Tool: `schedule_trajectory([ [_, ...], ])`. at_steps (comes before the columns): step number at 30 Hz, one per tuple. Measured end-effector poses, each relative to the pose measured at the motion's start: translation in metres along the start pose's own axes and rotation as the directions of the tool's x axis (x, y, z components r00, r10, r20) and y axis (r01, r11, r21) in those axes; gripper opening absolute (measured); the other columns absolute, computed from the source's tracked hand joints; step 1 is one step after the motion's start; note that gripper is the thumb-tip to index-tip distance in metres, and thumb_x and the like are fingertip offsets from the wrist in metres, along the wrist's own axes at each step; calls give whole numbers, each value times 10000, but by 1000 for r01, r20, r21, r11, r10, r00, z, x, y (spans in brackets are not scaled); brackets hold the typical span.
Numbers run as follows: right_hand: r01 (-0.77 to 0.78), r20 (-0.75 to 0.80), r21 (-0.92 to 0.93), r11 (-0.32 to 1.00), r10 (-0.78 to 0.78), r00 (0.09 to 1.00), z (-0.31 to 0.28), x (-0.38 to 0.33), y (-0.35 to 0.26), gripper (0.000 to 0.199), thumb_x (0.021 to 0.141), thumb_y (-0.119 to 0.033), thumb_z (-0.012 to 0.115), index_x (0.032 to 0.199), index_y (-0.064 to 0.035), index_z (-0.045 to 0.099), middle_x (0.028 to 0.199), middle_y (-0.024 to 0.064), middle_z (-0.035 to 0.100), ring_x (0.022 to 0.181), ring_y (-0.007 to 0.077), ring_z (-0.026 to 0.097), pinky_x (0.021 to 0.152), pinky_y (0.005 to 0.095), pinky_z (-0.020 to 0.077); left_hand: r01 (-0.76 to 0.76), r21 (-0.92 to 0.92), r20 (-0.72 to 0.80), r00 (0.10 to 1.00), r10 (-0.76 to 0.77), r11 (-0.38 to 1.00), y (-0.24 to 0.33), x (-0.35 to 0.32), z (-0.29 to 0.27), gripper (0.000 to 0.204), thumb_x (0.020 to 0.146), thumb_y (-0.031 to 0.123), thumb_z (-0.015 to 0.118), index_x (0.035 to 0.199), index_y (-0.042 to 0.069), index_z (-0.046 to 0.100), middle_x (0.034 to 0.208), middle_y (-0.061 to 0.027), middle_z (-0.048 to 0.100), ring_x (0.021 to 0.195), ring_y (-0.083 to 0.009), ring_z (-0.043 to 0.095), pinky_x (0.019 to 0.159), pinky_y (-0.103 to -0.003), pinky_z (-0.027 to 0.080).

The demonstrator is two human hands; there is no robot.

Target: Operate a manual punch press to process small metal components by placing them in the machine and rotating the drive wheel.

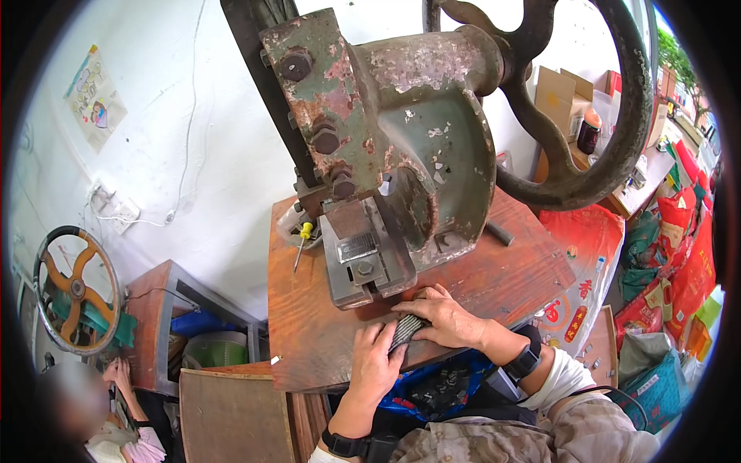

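Both hands are at the front edge of a reddish wooden table (502, 270), in front of a hand press. My left hand (374, 359) and my right hand (448, 318) pinch the two sides of a ribbed grey row of small metal pieces (407, 332). Fingers partly cover it, and I cannot tell whether the pieces are loose or joined. Just beyond my hands is the press's steel die block (366, 270), bearing a small rectangular metal plate (356, 247) and a bolt. Above it rises the worn green press body (432, 69).
A large handwheel (629, 147) is at the upper right. A yellow-handled screwdriver (306, 233) lies left of the die. Below the table edge, a blue bag (436, 390) holds small dark pieces. Another person (123, 420) sits at lower left by a second wheel (77, 288).
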State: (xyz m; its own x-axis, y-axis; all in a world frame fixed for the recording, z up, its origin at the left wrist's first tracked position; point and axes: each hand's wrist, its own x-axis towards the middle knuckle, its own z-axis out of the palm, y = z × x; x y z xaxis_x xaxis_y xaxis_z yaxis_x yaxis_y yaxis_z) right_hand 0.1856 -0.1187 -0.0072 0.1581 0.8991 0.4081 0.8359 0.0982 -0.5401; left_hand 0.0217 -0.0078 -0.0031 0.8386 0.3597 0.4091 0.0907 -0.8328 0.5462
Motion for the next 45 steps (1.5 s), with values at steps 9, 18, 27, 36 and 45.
schedule_trajectory([
  [9, -169, 91, 91, 981, 161, 983, -12, 5, -5, 649, 659, -140, 773, 1264, -110, 539, 1107, 120, 598, 1086, 313, 496, 996, 428, 345, -4, 35, -33, 999, 5, 999, -3, 5, 3, 429, 683, 106, 728, 1069, -21, 588, 931, -167, 593, 853, -340, 555, 766, -426, 463],
  [18, -97, -67, 203, 974, 113, 991, -19, -12, 5, 497, 694, -121, 743, 1164, -65, 592, 1083, 109, 617, 999, 296, 538, 926, 389, 420, 422, -614, -25, 834, -551, 667, 14, 0, -91, 314, 719, -45, 677, 1032, -56, 654, 826, -57, 660, 695, -84, 580, 611, -214, 457],
  [27, 17, -97, 106, 994, -7, 995, -10, -9, 5, 397, 700, -139, 738, 1074, -66, 623, 1028, 102, 631, 982, 294, 547, 919, 381, 410, 336, 63, -300, 905, -304, 940, -14, 128, -50, 356, 638, 201, 698, 867, -67, 651, 793, -216, 629, 733, -364, 610, 704, -415, 490],
  [36, 58, -111, 18, 998, -56, 992, -8, -15, 12, 413, 707, -166, 732, 1093, -79, 613, 1057, 97, 615, 1013, 303, 529, 930, 388, 403, 333, -521, -13, 918, -397, 786, -16, 147, -60, 306, 755, 29, 588, 1053, -43, 592, 886, -64, 658, 781, -148, 613, 716, -303, 487],
  [45, 39, -98, 13, 999, -38, 994, -7, -12, 9, 406, 729, -152, 716, 1114, -82, 609, 1089, 110, 595, 1036, 313, 514, 924, 396, 408, -15, 107, -158, 987, 32, 994, -61, 150, -44, 377, 765, 24, 551, 1122, 131, 606, 1093, -115, 615, 1064, -337, 540, 875, -422, 419],
])
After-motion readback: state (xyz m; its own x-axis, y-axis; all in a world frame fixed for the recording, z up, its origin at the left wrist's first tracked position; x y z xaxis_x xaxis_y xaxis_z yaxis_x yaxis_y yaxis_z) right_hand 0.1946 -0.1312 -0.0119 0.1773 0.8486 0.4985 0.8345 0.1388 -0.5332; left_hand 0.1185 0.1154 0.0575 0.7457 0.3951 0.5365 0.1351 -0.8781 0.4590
